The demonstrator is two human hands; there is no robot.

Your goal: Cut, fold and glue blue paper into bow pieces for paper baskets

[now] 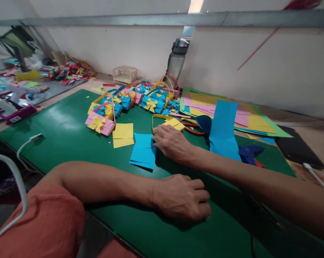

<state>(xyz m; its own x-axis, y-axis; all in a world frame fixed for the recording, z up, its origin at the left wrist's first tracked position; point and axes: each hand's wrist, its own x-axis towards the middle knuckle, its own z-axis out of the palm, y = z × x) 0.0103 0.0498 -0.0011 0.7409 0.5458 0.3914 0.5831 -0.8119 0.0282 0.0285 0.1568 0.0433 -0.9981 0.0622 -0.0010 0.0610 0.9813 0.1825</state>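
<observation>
My right hand (174, 143) reaches across the table with bent fingers at the right edge of a folded blue paper (143, 152), closed on that edge; the fingertips are partly hidden. My left hand (184, 197) rests on the green tabletop nearer to me, knuckles up and fingers curled in; whatever is under them is hidden. Left of the blue paper lies a folded yellow paper (123, 135). Just behind my right hand is a yellow paper bag (174, 123) with a strip handle. A pink paper bag (100, 122) with a yellow bow stands farther left.
Several finished-looking paper bags (153, 102) crowd the back, before a grey bottle (176, 61). Scissors (195, 128), a long blue paper strip (223, 125), a dark blue glue gun (247, 154) and stacked coloured sheets (258, 118) lie right. A white cable (27, 145) crosses the left edge.
</observation>
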